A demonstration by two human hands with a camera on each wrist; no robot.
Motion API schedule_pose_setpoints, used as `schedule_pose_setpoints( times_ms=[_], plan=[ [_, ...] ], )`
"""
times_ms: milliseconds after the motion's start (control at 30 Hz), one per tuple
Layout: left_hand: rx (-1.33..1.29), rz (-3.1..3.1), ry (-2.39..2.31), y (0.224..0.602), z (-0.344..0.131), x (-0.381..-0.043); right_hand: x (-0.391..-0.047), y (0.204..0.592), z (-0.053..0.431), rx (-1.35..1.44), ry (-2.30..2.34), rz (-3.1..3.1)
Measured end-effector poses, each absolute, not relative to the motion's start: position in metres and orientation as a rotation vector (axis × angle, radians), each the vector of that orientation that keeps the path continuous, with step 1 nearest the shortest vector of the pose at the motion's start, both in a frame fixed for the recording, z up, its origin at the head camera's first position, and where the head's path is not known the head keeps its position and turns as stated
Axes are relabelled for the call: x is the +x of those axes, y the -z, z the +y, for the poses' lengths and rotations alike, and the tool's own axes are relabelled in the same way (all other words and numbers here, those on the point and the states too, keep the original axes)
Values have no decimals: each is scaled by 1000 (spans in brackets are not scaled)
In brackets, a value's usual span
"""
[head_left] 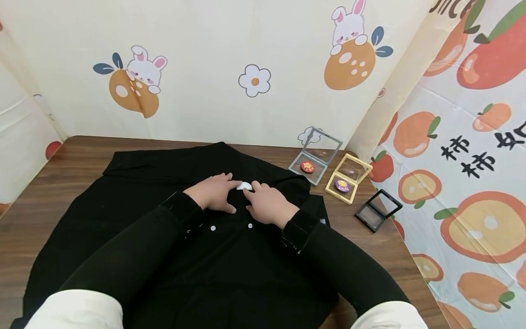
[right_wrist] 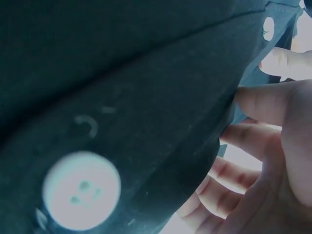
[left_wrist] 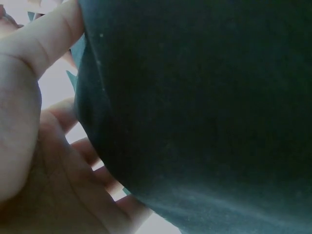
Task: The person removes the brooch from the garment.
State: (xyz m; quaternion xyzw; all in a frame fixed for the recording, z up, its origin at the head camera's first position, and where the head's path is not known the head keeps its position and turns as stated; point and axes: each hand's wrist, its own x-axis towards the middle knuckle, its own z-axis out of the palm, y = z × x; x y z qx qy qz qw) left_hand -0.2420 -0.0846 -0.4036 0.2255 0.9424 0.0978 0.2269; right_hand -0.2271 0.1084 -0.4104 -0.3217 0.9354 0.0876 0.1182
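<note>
A black buttoned garment [head_left: 230, 269] lies spread over the table. At its upper middle shows a small white half-round piece [head_left: 244, 186]. My left hand [head_left: 211, 191] rests on the cloth to the left of this piece, its index fingertip right at the edge. From the other side my right hand [head_left: 270, 204] reaches the piece with its index fingertip; its thumb lies lower on the cloth. Both wrist views show spread fingers, their tips partly hidden by dark cloth. A white button [right_wrist: 82, 190] looms large in the right wrist view.
Right of the garment stand three small open cases with see-through lids: a grey one [head_left: 297, 167] with a red badge [head_left: 307, 167], a yellow one [head_left: 331, 183] with a purple badge [head_left: 343, 185], and a black one [head_left: 370, 218]. Patterned cloth walls [head_left: 197, 91] border the wooden table [head_left: 24, 214].
</note>
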Motion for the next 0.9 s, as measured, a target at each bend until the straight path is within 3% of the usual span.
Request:
schedule_pose_setpoints(
  times_ms=[900],
  plan=[
    [660,2606,-235,406,-86,-243,-223,407,114,-937,-280,2673]
  ],
)
